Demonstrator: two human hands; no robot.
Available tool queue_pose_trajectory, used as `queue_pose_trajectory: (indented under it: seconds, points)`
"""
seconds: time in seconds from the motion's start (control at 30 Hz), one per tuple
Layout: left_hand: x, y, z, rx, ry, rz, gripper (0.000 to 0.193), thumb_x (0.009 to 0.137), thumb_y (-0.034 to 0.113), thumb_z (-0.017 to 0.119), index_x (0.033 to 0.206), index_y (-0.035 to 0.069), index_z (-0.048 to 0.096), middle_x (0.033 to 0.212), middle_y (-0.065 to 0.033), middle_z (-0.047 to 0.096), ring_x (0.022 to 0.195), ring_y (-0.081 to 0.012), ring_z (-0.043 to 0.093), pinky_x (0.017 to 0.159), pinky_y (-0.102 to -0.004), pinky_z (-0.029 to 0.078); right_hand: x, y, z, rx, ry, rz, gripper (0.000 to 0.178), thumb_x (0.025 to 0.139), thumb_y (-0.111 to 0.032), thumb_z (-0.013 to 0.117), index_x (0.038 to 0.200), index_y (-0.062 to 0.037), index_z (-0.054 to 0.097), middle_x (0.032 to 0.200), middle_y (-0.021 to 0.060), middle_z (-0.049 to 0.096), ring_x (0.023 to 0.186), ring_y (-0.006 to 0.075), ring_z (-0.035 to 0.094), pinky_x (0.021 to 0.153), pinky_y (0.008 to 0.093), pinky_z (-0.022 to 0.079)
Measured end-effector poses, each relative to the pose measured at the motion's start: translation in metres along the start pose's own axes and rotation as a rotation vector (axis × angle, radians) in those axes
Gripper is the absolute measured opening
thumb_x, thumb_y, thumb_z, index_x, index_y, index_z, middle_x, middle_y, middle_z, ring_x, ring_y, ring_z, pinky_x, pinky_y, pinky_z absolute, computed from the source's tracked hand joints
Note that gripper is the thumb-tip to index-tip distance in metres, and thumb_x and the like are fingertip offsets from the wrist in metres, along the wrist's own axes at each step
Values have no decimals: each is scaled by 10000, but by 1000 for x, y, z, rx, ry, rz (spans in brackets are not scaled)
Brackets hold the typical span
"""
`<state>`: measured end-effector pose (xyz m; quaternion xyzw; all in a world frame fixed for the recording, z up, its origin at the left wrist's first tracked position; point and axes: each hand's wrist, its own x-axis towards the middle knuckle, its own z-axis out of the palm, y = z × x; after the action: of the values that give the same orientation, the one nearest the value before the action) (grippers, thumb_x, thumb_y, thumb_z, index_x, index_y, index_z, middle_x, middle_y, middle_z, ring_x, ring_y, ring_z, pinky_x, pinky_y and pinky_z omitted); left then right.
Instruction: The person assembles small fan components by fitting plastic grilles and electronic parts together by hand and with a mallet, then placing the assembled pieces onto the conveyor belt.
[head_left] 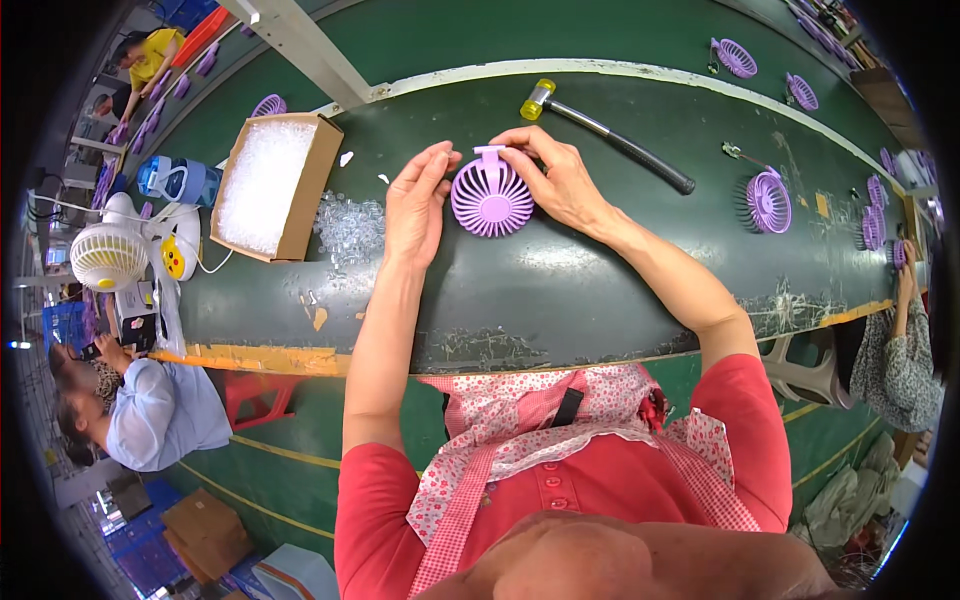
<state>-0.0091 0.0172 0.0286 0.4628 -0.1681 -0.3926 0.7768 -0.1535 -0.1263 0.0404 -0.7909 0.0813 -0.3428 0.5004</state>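
Note:
A round purple fan grille (pixel 495 207) with a clip-like tab at its top lies in front of me on the dark green bench. My right hand (pixel 560 180) has its thumb and fingers closed around the tab at the grille's upper right. Beside the grille's left edge, my left hand (pixel 418 200) has thumb and fingertips pressed together; whatever they may hold is too small to make out. Small clear plastic pieces (pixel 350 230) are heaped left of that hand. A mallet (pixel 620 142) with a yellow head and black grip lies beyond my right hand.
A cardboard box (pixel 318 190) full of clear pieces stands at left, near a white fan (pixel 108 255) and a blue bottle (pixel 180 180). More purple grilles, one a fan part with wires (pixel 769 203), lie right. Co-workers sit at both sides.

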Motion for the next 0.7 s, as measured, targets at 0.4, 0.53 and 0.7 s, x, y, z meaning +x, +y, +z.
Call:
queue_pose_trajectory:
  seconds: [0.4, 0.53, 0.7]
  points:
    - [-10, -6, 16, 77, 19, 17, 303, 936, 110, 673, 1208, -21, 653, 1094, -94, 693, 980, -118, 643, 888, -241, 511, -3, 5, 8, -42, -11, -13, 161, 961, -126, 596, 1076, -15, 613, 873, 156, 697, 766, 303, 700, 663, 361, 542]
    - [-13, -4, 19, 389, 10, 186, 272, 949, 89, 648, 1204, -6, 672, 1133, -65, 683, 1004, -108, 624, 902, -239, 489, -4, 10, 9, -94, 34, -31, 160, 959, -129, 597, 1069, -15, 615, 864, 159, 697, 755, 313, 701, 647, 370, 540]
    - [-15, -4, 19, 591, -29, 303, 242, 937, 95, 662, 1161, 14, 708, 1113, -72, 699, 1001, -118, 623, 918, -260, 480, -4, 13, 3, -17, 4, -18, 160, 962, -128, 599, 1065, -9, 627, 873, 141, 700, 745, 262, 689, 657, 346, 533]
